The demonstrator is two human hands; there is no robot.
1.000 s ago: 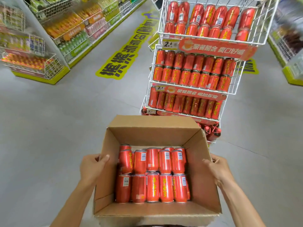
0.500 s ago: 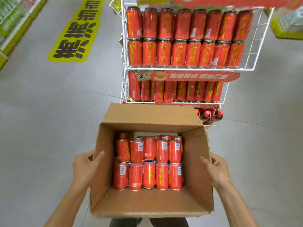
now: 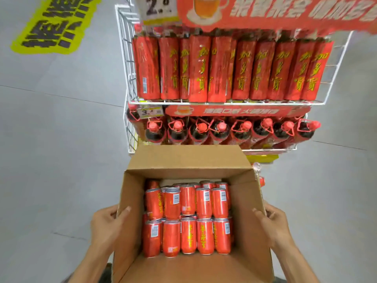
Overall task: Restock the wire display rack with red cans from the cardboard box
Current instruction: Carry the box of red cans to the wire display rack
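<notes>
I carry an open cardboard box (image 3: 130,237) in front of me, and several red cans (image 3: 187,219) stand in rows inside it. My left hand (image 3: 106,225) grips the box's left wall, thumb over the rim. My right hand (image 3: 273,225) grips the right wall the same way. The white wire display rack (image 3: 127,82) rises just beyond the box's far flap. One shelf holds a full row of red cans (image 3: 228,68). The shelf under it carries dark bottles with red caps (image 3: 220,129).
Red banners and price tags (image 3: 155,9) hang on the shelf fronts. Grey floor lies to the left and right of the rack. A yellow floor sticker (image 3: 55,23) with black characters is at the far left. Something yellow (image 3: 263,158) sits by the rack's base.
I have moved closer to the rack with the box and my view has tilted down. The upper shelves have left the view and the bottom bottle shelf now shows. Both hands keep their hold.
</notes>
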